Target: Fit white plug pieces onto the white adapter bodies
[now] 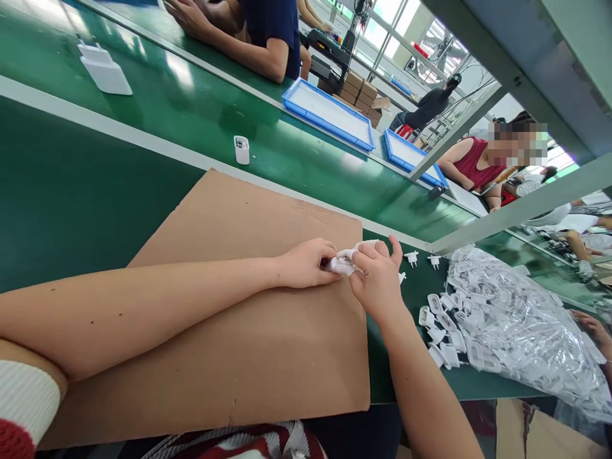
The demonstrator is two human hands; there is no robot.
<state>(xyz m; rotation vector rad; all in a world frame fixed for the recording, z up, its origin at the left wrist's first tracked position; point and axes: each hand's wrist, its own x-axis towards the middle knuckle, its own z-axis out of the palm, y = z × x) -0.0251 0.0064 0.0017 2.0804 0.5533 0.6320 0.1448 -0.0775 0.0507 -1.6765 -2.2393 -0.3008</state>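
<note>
My left hand (pixel 310 262) is closed, its thumb and fingers pinching the left end of a small white piece (pixel 341 262) above the right side of a cardboard sheet (pixel 268 338). On the other side, my right hand (pixel 377 277) grips the same piece with thumb and fingers, little finger raised. The piece has folded, cloth-like edges; fingers cover much of it, and I cannot tell whether a charger part lies inside. Just beyond my right hand, small white plug parts (pixel 411 257) with pins lie on the green table.
Right of me, a clear plastic bag (pixel 521 325) bulges with white charger parts, and loose white housings (pixel 442 319) lie beside it. A white charger (pixel 102 67) and a white housing (pixel 241 150) rest on the green belt (pixel 191 121). Blue-rimmed trays (pixel 329 115) and co-workers are beyond.
</note>
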